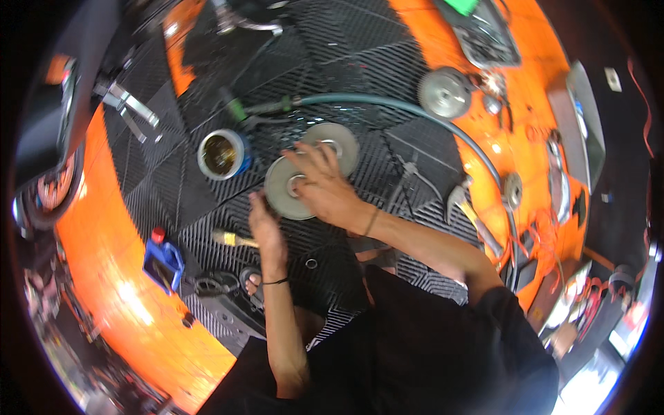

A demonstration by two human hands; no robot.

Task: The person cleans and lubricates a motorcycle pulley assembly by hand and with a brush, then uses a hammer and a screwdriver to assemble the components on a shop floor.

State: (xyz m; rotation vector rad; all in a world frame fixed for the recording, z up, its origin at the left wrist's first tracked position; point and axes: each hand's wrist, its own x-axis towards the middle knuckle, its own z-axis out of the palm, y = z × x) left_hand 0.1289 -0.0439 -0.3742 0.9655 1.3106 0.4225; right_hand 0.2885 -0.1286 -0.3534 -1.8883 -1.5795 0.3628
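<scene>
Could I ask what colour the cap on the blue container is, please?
The cap is red, best seen in the head view.

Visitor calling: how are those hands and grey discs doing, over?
Right hand spread over two flat grey round discs; left hand at nearer one's edge, contact unclear. White-and-blue round tub of brown liquid to their left, apart.

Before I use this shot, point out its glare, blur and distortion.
In the head view, white glare streaks the orange floor at lower left; in the head view, brightness washes out the lower-right rim; in the head view, the right hand and nearer grey disc look slightly soft; in the head view, fisheye distortion bows edges near the dark rim.
</scene>
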